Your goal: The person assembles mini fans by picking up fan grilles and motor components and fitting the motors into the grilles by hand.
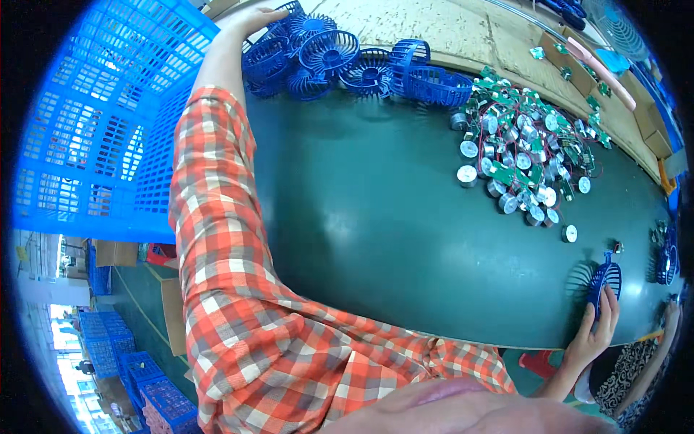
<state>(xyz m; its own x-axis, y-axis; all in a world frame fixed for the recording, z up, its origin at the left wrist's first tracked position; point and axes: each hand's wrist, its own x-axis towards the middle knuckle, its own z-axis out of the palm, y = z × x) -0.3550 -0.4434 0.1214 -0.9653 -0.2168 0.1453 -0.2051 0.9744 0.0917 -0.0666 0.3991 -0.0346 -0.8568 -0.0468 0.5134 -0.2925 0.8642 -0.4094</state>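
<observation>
At the far left of the table, my left hand (259, 19) is stretched out over a heap of blue plastic fan housings (329, 52). Its visible fingers are extended at the edge of the heap, and part of the hand is hard to make out. Near the table's right front edge, my right hand (598, 331) grips one blue fan housing (607, 278), thumb on one side and fingers on the other. The housing stands on edge, its round grille to the side and a narrow stem upward.
Small silver motors wired to green circuit boards (520, 155) lie piled at the back right of the green table (376, 210). A blue crate (94, 137) stands at the left. Another person's hand (672, 316) is at the far right, near another blue housing (667, 262). Cardboard boxes (650, 130) line the back.
</observation>
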